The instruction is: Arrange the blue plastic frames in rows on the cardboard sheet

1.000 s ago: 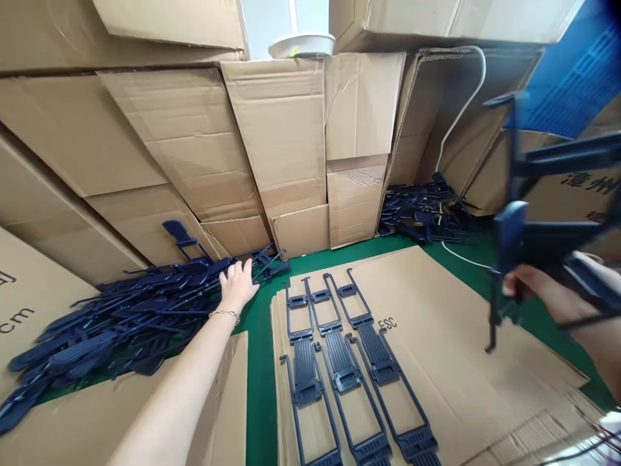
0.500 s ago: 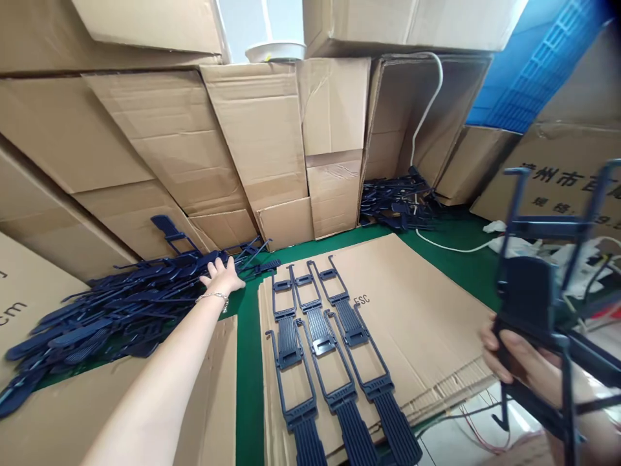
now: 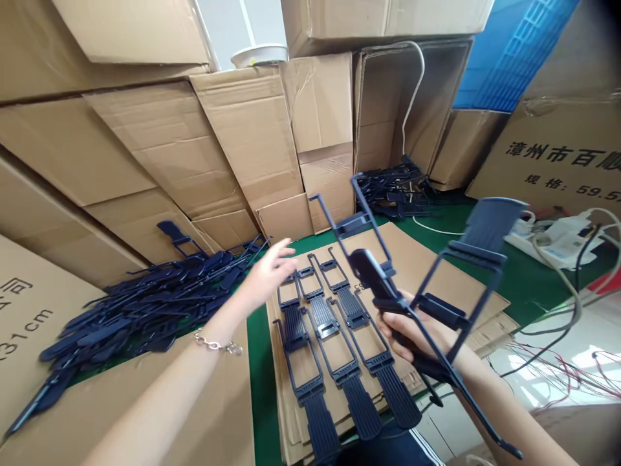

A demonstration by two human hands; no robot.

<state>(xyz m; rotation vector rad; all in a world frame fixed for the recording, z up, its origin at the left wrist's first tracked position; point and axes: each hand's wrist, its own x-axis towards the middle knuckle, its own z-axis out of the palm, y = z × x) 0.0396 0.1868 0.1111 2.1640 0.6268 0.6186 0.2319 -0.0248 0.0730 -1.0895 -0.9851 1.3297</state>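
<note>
My right hand (image 3: 405,336) is closed round dark blue plastic folding brackets (image 3: 488,226), held above the front right of the cardboard; their hooked arms and ribbed flaps stick out at several angles. How many it holds I cannot tell. My left hand (image 3: 272,266) is in the air with fingers stretched out and nothing seen in it, close to the far left of the laid-out brackets. Those brackets (image 3: 359,404) lie flat in two overlapping rows on the stacked cardboard sheets (image 3: 436,285), hooked ends pointing away from me. A tangled heap of like brackets (image 3: 145,298) lies to the left.
Cardboard boxes (image 3: 242,129) form a wall behind the green table surface (image 3: 264,388). Another heap of brackets (image 3: 392,188) sits by an open box at the back. A white power strip (image 3: 557,239) with cables lies right, below a blue crate (image 3: 509,58).
My left hand has left the heap and moved right, towards the laid-out brackets. My right hand has brought its brackets inward from the right edge, over the cardboard. The view has shifted slightly.
</note>
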